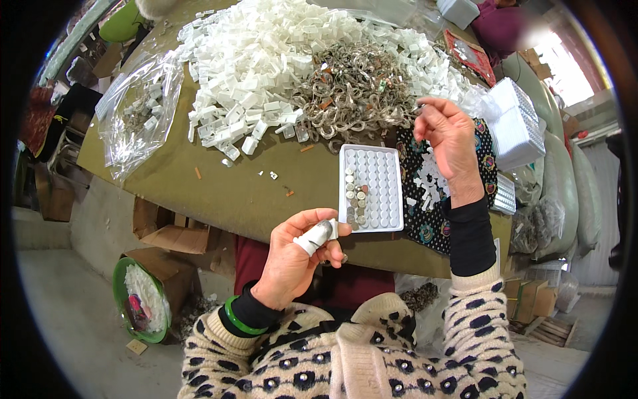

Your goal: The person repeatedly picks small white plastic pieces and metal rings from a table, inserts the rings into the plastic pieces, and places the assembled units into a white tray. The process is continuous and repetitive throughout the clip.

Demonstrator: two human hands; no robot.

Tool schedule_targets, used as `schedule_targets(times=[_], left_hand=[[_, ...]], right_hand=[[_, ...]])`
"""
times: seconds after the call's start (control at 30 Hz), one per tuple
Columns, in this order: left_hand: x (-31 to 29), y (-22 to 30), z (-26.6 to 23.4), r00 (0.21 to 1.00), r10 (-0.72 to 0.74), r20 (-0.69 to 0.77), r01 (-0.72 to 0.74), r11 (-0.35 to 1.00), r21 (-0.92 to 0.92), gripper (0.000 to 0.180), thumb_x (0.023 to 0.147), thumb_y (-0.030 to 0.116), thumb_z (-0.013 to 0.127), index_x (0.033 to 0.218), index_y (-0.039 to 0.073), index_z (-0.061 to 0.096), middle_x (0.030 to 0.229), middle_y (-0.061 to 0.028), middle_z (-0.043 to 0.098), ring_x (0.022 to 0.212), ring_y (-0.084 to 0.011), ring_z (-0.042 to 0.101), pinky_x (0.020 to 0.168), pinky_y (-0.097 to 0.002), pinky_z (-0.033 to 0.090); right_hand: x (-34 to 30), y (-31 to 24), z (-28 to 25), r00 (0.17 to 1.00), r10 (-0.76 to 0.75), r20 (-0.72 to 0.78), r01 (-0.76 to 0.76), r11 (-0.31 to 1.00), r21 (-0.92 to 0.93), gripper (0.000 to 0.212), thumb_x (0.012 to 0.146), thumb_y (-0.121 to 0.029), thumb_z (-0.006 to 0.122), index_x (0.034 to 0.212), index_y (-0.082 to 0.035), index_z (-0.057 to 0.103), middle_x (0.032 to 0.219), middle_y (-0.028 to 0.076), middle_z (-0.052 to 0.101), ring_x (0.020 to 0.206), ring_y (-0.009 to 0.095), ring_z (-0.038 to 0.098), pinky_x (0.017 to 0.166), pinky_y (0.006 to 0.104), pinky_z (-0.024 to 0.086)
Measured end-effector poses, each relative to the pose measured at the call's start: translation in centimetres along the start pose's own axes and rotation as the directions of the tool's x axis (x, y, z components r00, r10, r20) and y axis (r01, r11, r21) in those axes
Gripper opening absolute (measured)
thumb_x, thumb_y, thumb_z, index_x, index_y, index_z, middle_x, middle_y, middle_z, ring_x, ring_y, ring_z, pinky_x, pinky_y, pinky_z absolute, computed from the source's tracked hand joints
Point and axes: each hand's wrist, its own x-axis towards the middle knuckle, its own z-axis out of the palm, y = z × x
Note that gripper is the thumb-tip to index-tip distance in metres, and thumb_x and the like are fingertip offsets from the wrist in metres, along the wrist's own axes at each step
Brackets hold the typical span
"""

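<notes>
My left hand (299, 249) is closed in front of the table's near edge, with a small white plastic piece (334, 228) pinched at its fingertips. White tape (308, 243) with a grey smudge wraps one of its fingers. My right hand (448, 136) is raised over the right side, thumb and forefinger pinched together; a tiny dark bit shows at the tips, too small to name. Between the hands lies a white tray (389, 223) of round pockets, several holding round silvery pieces (359, 196). Small white flat parts (430, 179) rest on a patterned dark cloth (415, 223).
A big heap of white plastic pieces (249, 73) and a pile of greyish curled bands (355, 93) cover the table's far part. A clear bag (143, 110) lies left, stacked white trays (512, 126) stand right. A green basin (126, 299) sits on the floor.
</notes>
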Motion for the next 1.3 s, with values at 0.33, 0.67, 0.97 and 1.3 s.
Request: schedule_targets(times=[0.33,0.67,0.97,1.3], left_hand=[[-0.2,-0.6,0.7,0.997,0.038,-0.060,-0.035,0.998,0.056,0.022,0.098,0.010,0.057,0.118,0.002,0.061,0.102,-0.0169,0.069,0.064,-0.0181,0.065,0.057,-0.0297,0.055],[-0.1,-0.3,0.7,0.999,0.010,-0.053,-0.003,0.992,0.122,0.020,0.098,0.010,0.057,0.116,0.003,0.062,0.103,-0.0183,0.070,0.064,-0.0193,0.065,0.055,-0.0307,0.055],[0.0,-0.4,0.3,0.998,0.009,0.057,-0.009,1.000,0.005,0.016,0.098,0.011,0.056,0.111,0.003,0.060,0.096,-0.0100,0.064,0.076,-0.0194,0.066,0.060,-0.0308,0.057],[-1.4,2.1,1.5,0.987,0.113,0.111,-0.114,0.994,-0.004,0.018,0.095,0.013,0.062,0.110,0.003,0.060,0.094,-0.0060,0.062,0.076,-0.0138,0.061,0.054,-0.0246,0.048]], right_hand=[[1.6,-1.7,-0.7,0.984,-0.142,-0.103,0.114,0.964,-0.241,0.015,0.096,-0.012,0.060,0.105,-0.001,0.066,0.081,0.002,0.065,0.068,0.010,0.060,0.059,0.0227,0.050],[2.9,-2.3,-1.3,0.997,-0.061,-0.042,0.057,0.995,-0.077,0.015,0.098,-0.012,0.056,0.106,0.000,0.062,0.105,0.017,0.069,0.095,0.023,0.067,0.083,0.0376,0.057],[2.3,-2.1,-0.1,0.997,0.010,0.071,-0.053,0.765,0.641,0.015,0.097,-0.012,0.056,0.104,0.000,0.063,0.107,0.021,0.067,0.107,0.034,0.064,0.100,0.0535,0.049],[-3.2,-4.9,6.0,0.987,0.052,0.150,-0.121,0.857,0.500,0.021,0.094,-0.004,0.057,0.115,-0.001,0.060,0.091,0.009,0.063,0.074,0.020,0.064,0.084,0.0434,0.055]])
